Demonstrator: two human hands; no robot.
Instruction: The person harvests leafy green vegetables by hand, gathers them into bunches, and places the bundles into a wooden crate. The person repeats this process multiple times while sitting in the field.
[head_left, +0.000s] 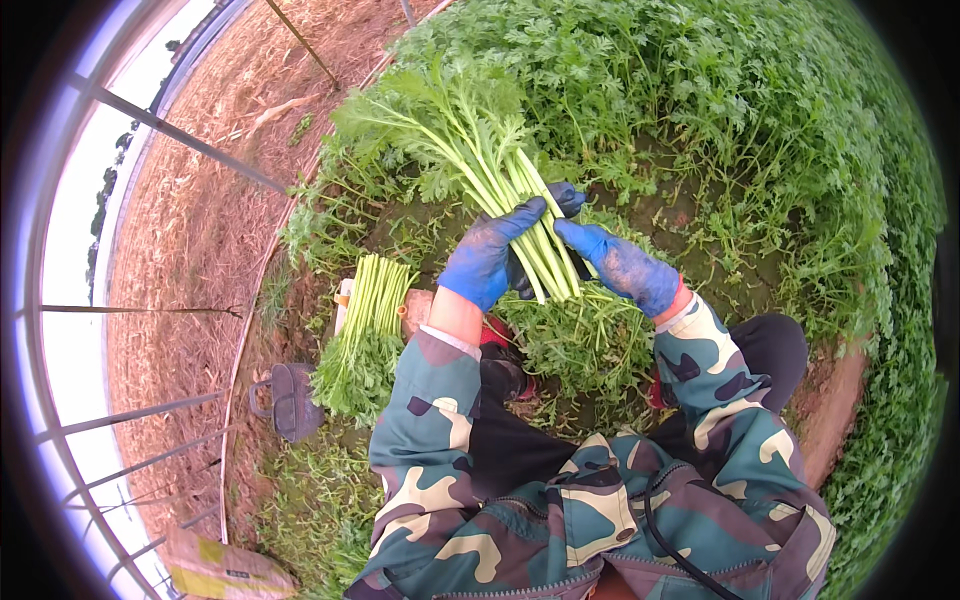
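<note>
My left hand (487, 251), in a blue coated glove, is wrapped around a bunch of leafy green stalks (480, 165). The bunch slants, its feathery leaves toward the upper left and its cut ends toward me. My right hand (619, 259), gloved alike, grips the stalks' right side with thumb and fingers; some fingers are hidden behind them. To the left of my left hand, a larger stack of cut stalks (371, 300) lies with its leaves toward me, on a pale support (345, 304) that is mostly covered.
Dense leafy plants (712, 97) stand ahead and to the right. Loose trimmings (592, 345) cover the ground between my feet. A dark plastic basket (296, 401) sits at the left, with a printed sack (229, 566) at the lower left. Metal greenhouse poles (187, 142) run along the left side.
</note>
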